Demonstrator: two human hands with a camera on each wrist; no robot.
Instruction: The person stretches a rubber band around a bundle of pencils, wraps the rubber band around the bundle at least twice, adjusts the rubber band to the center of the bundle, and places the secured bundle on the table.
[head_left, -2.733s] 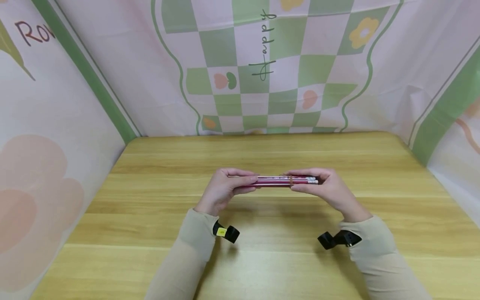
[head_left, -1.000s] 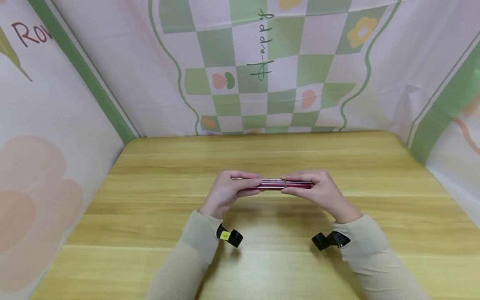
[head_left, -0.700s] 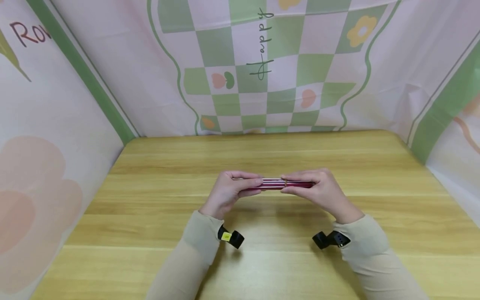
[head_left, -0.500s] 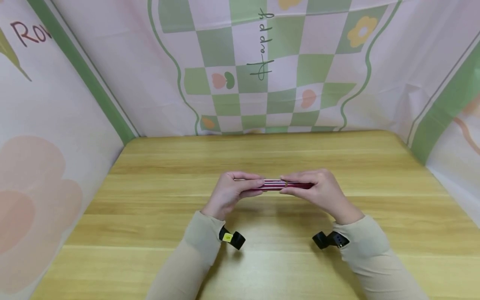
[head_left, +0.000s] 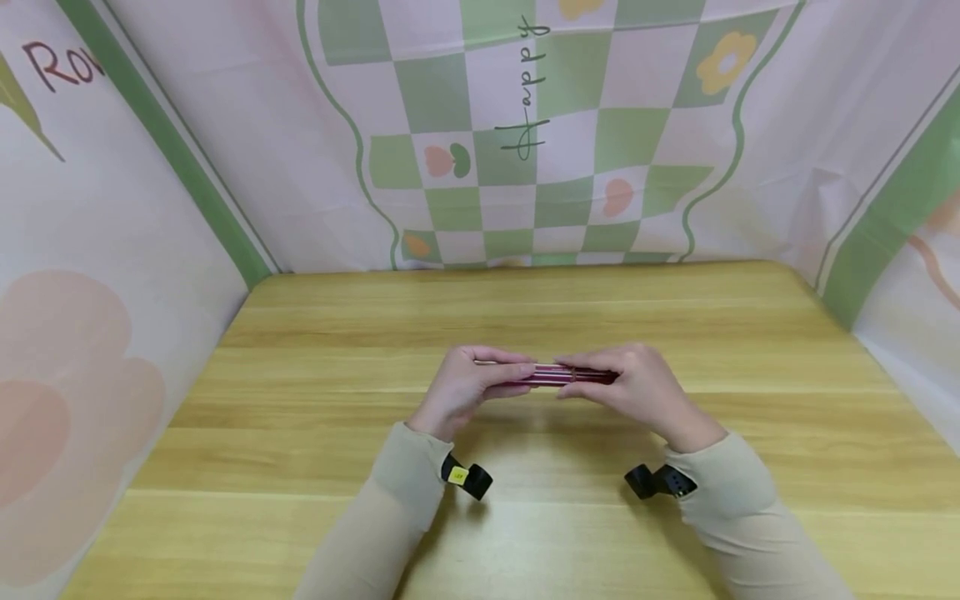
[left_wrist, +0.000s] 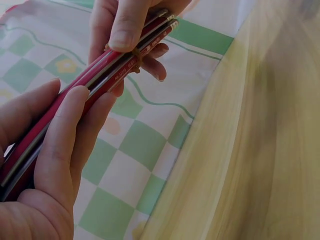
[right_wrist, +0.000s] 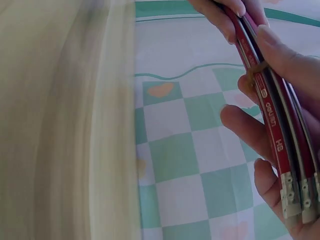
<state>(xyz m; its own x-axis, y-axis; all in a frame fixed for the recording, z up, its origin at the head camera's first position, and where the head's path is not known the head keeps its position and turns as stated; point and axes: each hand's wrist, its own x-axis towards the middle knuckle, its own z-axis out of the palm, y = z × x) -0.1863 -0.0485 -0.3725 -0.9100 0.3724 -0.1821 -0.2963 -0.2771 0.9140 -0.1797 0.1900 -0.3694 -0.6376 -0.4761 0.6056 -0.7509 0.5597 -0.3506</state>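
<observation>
Between the two hands, above the table, is a bundle of red pencils (head_left: pixel 551 375) with dark stripes, held level in the head view. A brown rubber band (left_wrist: pixel 136 59) is wound round them nearer the eraser end. My left hand (head_left: pixel 468 383) grips the plain end, thumb on the near side and fingers on the far side. My right hand (head_left: pixel 648 387) holds the other part, its thumb and a finger right at the band. White erasers (right_wrist: pixel 292 200) in metal ferrules lie toward the right palm. The pencils' opposite ends are hidden in the left hand.
Below the hands spreads a wood-grain table (head_left: pixel 540 533). A fabric backdrop (head_left: pixel 502 200) with green and white checks rises behind it, with more printed cloth at both sides. Each wrist carries a small black camera (head_left: pixel 477 482) near the beige sleeve.
The right hand has shifted left along the pencils, so the eraser ends are covered in the head view. The left hand has moved slightly right, and the bundle sits a little lower.
</observation>
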